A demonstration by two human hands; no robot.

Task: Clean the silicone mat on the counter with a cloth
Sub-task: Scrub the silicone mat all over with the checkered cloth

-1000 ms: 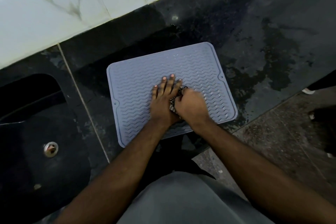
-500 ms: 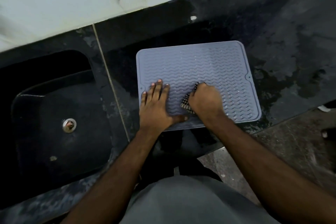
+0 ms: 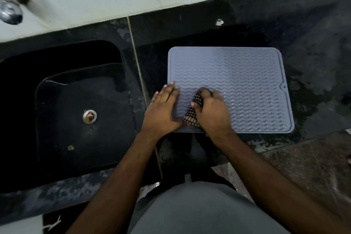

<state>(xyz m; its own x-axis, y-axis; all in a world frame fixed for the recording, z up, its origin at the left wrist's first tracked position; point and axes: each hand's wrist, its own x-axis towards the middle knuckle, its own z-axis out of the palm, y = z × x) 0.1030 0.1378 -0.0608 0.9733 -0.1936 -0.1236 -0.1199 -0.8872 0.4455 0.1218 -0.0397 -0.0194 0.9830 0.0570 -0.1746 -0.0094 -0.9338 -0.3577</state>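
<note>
Mat (image 3: 237, 74) lies flat on the counter (image 3: 313, 47), with the sink (image 3: 79, 112) at nine o'clock. Right hand (image 3: 212, 112) curls round the cloth (image 3: 193, 112) at its seven o'clock corner; left hand (image 3: 163, 108) presses flat-fingered on the nine o'clock edge. Best wiped along the ridges toward three o'clock.
</note>
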